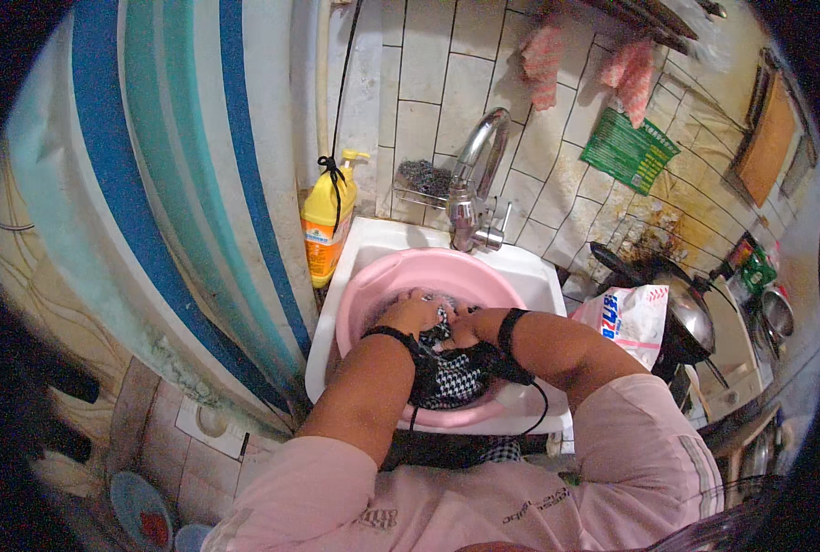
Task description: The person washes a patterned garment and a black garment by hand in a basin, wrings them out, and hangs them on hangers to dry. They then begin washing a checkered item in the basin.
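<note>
Both of my hands are down in a pink basin [373,267], which sits in a white sink. In it lies a wet black-and-white houndstooth cloth [456,377], bunched under my hands among dark water and some suds. My left hand [412,313] is closed on the cloth near the basin's middle. Right beside it, almost touching, my right hand [468,328] grips another fold of the same cloth. Some of the fingertips are hidden by the cloth and the hands themselves. Black straps circle both wrists.
A chrome faucet [470,207] rises behind the basin, beside a scouring pad [426,178] on a rack. A yellow pump bottle [325,221] stands at the left. To the right are a white bag [633,317] and a wok [681,317]. A striped curtain-like sheet [175,184] hangs at left.
</note>
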`<action>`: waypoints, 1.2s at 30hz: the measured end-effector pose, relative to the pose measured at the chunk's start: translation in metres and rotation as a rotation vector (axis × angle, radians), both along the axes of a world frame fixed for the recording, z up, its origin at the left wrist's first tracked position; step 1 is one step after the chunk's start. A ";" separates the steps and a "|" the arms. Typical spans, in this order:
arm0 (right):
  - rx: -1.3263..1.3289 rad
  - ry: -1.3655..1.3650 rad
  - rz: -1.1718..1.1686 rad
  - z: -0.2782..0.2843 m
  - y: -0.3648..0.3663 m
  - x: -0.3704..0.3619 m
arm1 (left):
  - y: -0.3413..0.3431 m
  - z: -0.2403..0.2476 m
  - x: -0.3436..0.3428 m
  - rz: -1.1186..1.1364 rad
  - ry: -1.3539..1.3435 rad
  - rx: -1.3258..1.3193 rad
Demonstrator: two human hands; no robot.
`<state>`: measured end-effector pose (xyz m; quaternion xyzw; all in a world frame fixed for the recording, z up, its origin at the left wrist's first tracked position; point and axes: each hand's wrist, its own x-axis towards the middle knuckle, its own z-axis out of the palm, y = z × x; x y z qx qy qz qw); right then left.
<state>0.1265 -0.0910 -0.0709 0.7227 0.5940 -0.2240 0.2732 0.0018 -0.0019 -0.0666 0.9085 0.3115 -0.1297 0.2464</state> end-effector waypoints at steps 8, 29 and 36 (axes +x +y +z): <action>0.146 0.156 0.130 -0.011 0.011 0.053 | 0.029 -0.014 0.027 -0.238 -0.145 0.027; 1.423 0.334 -0.053 0.154 -0.057 -0.002 | -0.045 0.106 -0.031 0.584 -0.956 -0.362; 1.306 0.523 -0.238 0.098 -0.078 -0.015 | -0.044 0.074 -0.031 0.793 -1.001 -0.893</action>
